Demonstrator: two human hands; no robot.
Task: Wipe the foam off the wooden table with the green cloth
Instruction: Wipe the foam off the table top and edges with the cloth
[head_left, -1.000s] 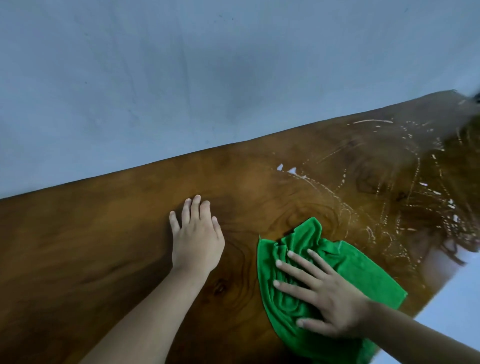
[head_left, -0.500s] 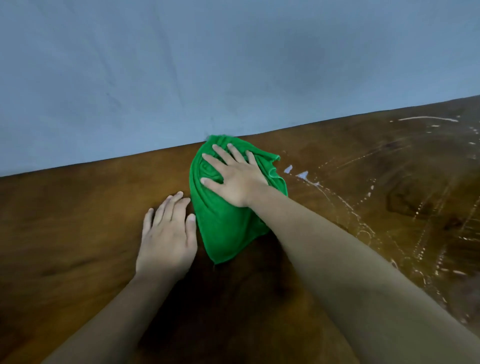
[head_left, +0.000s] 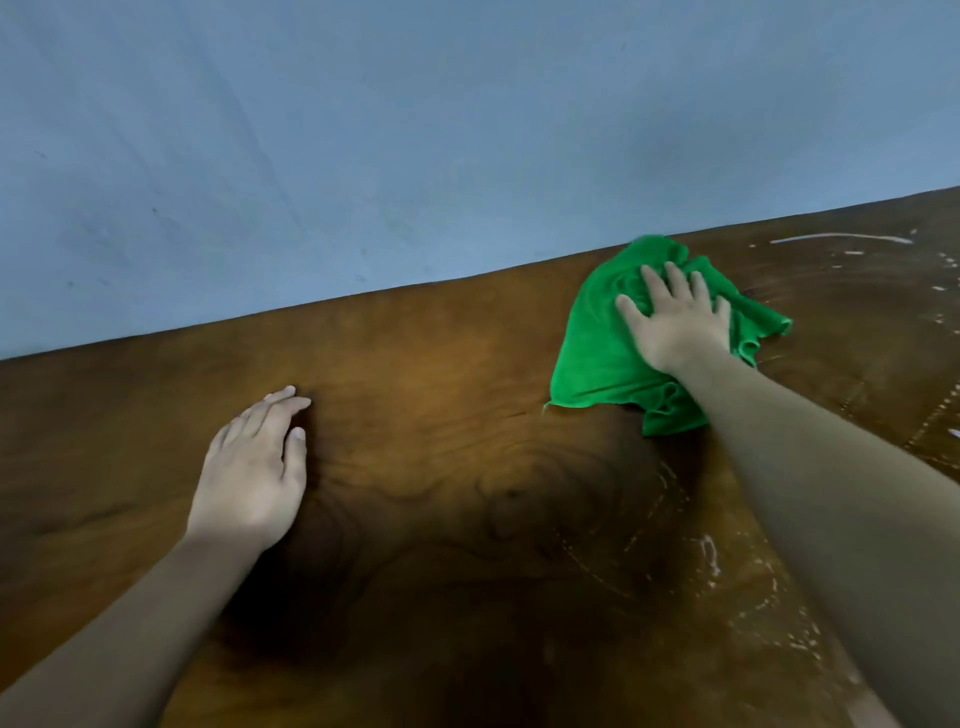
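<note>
The green cloth (head_left: 597, 348) lies crumpled on the wooden table (head_left: 441, 374), close to its far edge. My right hand (head_left: 675, 322) presses flat on the cloth with fingers spread and straight. My left hand (head_left: 254, 473) rests flat on the bare wood at the left, well apart from the cloth. Thin white foam streaks (head_left: 841, 239) run along the table's far right, and fainter foam traces (head_left: 711, 561) show beside my right forearm.
A plain blue-grey floor (head_left: 415, 145) fills the view beyond the table's far edge. The wood between my two hands is dark, glossy and free of foam.
My right hand has slid the cloth to the right along the far edge, away from my left hand. The left hand stays flat on the wood.
</note>
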